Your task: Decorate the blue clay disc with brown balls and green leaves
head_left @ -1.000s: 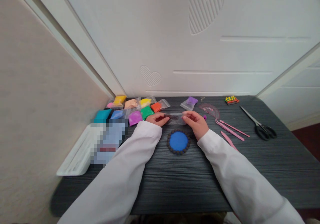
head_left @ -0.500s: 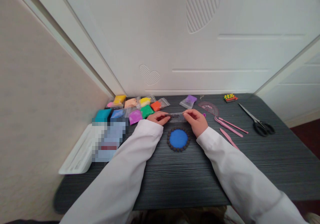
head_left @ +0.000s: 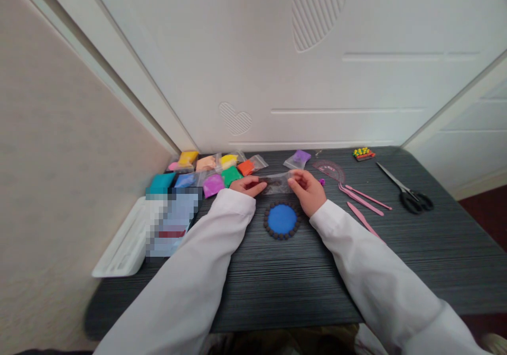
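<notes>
Both of my hands hold a small clear plastic bag [head_left: 277,184] with dark clay inside, just above the dark table [head_left: 277,281]. My left hand [head_left: 247,185] pinches its left end with closed fingers. My right hand [head_left: 309,188] grips its right end, fingers curled over the top edge. Directly below the bag lies a blue clay disc [head_left: 281,218] ringed with several small dark clay balls.
Several small bags of coloured clay [head_left: 214,173] lie at the back left, a purple one [head_left: 298,159] behind my right hand. Pink modelling tools [head_left: 362,199], a pink protractor [head_left: 329,169], black scissors [head_left: 406,192] and a small multicoloured piece [head_left: 363,153] lie right. A white tray [head_left: 122,244] sits left.
My hands keep hold of the clear bag; the right fingers have shifted slightly along its top edge. The view has drifted a little.
</notes>
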`<action>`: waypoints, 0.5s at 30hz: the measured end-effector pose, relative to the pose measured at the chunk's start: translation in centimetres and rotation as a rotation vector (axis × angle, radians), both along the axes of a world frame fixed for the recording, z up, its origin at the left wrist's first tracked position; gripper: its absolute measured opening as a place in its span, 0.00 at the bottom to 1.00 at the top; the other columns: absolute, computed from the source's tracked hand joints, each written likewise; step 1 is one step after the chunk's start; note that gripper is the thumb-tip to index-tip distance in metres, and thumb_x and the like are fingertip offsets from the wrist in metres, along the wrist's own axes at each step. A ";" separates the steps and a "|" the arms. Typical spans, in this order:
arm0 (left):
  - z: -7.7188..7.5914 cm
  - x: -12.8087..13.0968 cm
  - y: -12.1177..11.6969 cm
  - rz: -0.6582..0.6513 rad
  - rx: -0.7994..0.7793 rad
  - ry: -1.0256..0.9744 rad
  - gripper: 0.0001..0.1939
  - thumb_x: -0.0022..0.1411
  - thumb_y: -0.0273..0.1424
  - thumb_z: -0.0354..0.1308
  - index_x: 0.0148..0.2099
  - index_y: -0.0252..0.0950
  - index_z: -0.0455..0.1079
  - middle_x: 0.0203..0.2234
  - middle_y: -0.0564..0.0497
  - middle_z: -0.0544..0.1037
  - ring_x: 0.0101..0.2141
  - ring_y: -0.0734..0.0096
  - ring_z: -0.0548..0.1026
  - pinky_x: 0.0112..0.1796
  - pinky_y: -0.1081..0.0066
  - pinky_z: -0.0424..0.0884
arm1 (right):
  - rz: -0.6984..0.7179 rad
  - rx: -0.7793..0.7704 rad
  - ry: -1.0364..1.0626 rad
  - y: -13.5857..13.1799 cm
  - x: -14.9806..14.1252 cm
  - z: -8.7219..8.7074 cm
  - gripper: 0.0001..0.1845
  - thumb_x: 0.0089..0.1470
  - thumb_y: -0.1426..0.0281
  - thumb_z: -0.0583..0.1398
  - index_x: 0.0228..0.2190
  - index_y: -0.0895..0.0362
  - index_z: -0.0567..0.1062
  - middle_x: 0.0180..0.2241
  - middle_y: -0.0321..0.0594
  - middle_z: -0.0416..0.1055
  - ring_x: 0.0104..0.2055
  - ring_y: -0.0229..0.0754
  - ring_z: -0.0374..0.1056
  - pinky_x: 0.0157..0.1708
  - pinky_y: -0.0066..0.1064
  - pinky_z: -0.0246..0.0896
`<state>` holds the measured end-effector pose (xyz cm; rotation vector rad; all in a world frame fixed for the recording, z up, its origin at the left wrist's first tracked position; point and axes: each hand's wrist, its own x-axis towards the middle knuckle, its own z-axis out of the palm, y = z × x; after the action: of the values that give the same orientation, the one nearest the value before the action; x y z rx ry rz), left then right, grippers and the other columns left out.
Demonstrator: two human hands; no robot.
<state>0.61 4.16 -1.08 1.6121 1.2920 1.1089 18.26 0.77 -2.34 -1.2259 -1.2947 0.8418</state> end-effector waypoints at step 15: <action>0.4 0.4 -0.3 -0.004 -0.044 -0.026 0.08 0.39 0.33 0.60 0.19 0.34 0.66 0.14 0.58 0.64 0.18 0.82 0.59 0.20 0.79 0.57 | -0.059 0.018 -0.104 -0.2 0.0 0.3 0.10 0.48 0.61 0.53 0.30 0.53 0.68 0.22 0.32 0.62 0.24 0.36 0.58 0.28 0.29 0.55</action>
<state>1.04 3.82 -0.68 1.5626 1.2874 1.0888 18.24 0.52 -2.06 -1.3015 -1.3398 0.7311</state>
